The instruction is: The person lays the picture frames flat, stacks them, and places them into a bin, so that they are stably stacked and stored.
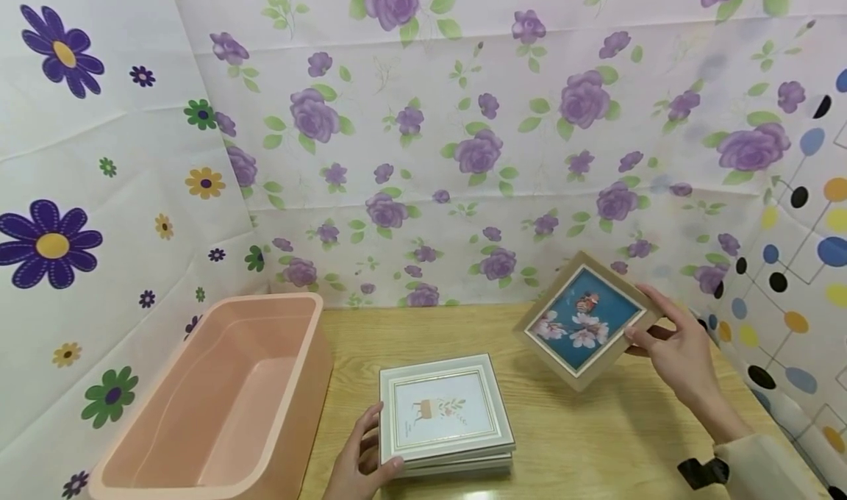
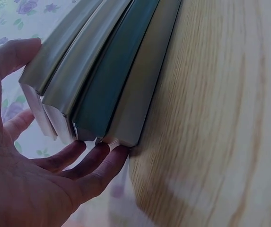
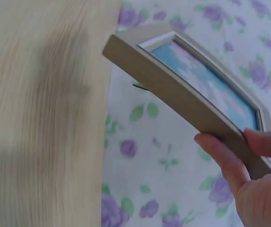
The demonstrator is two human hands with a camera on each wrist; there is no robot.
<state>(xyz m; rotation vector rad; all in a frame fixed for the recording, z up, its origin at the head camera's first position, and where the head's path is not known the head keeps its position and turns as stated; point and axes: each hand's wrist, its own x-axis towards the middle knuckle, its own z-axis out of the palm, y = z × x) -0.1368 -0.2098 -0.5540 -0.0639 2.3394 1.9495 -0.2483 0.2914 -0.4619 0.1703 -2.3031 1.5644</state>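
In the head view, my right hand (image 1: pixel 684 353) pinches one side of a beige photo frame (image 1: pixel 544 356) between thumb and fingers. The frame is tilted above the table and its picture shows a butterfly on pink-white blossoms against blue. In the right wrist view, the thumb lies at the picture side and a finger beneath the edge. My left hand (image 1: pixel 360 452) touches the left end of a stack of photo frames (image 1: pixel 499 412), fingers spread. The top frame is white with a small plant drawing. From the left wrist, silvery, teal and beige frame edges (image 2: pixel 118 71) show, fingertips against them.
A pink plastic tub (image 1: pixel 304 382) stands at the left of the wooden table (image 1: pixel 562 448), with nothing seen inside it. Flowered cloth (image 1: pixel 423 154) hangs behind the table. Dotted cloth (image 1: pixel 807 265) hangs on the right.
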